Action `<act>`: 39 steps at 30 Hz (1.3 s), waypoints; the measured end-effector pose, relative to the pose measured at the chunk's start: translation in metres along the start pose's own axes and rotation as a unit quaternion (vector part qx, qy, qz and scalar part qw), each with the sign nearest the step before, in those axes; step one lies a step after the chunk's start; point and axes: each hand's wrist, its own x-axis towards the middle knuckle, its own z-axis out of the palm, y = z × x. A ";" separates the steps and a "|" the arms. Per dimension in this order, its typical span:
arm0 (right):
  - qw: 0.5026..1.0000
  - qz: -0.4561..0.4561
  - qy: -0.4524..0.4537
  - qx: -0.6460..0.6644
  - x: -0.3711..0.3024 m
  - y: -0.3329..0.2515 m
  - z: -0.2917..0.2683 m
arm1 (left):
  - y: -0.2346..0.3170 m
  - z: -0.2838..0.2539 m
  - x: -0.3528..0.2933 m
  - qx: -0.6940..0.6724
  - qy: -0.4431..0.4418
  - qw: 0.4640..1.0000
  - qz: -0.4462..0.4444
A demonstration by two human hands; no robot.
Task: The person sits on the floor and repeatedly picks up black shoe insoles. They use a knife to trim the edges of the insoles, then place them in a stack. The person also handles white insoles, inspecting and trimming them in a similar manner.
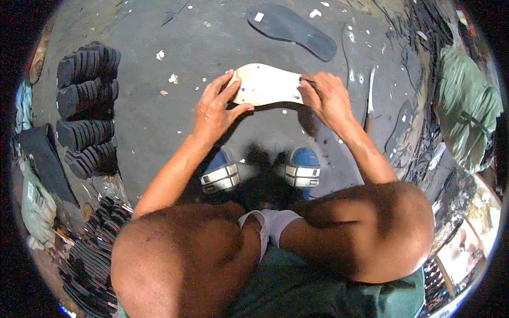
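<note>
A white sole-shaped piece point(270, 85), with a few small dark dots and marks on it, is held out over the dark sheet between my hands. My left hand point(216, 103) grips its wide end, with thumb and fingers at the edges. At the other end, my right hand point(328, 99) pinches it with the thumb on top, covering that tip. Whether the piece rests on the sheet or hangs just above it, I cannot tell. Beyond it lies a dark grey shoe sole point(291, 32) with a small white patch near one end.
Stacked black soles point(87, 100) stand at the left, with more piled soles point(95, 254) at lower left. A knife point(370, 98) lies right of my right hand. Black offcuts point(424, 26) and a green plastic bag point(466, 106) edge the right. My sandalled feet point(302, 167) rest on the dark sheet point(154, 122).
</note>
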 end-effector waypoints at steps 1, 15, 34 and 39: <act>0.999 0.004 0.030 0.011 -0.005 -0.007 -0.001 | 0.000 0.003 -0.001 0.006 0.001 1.000 0.008; 0.984 -0.170 0.016 0.059 0.028 -0.056 0.078 | -0.001 0.002 -0.003 -0.015 -0.003 1.000 -0.008; 0.990 -0.101 -0.063 -0.069 0.001 -0.010 0.007 | -0.006 0.008 -0.003 -0.029 0.013 0.999 0.010; 0.982 -0.123 -0.136 -0.050 0.019 0.003 0.009 | -0.002 0.007 -0.006 -0.031 0.027 0.999 -0.011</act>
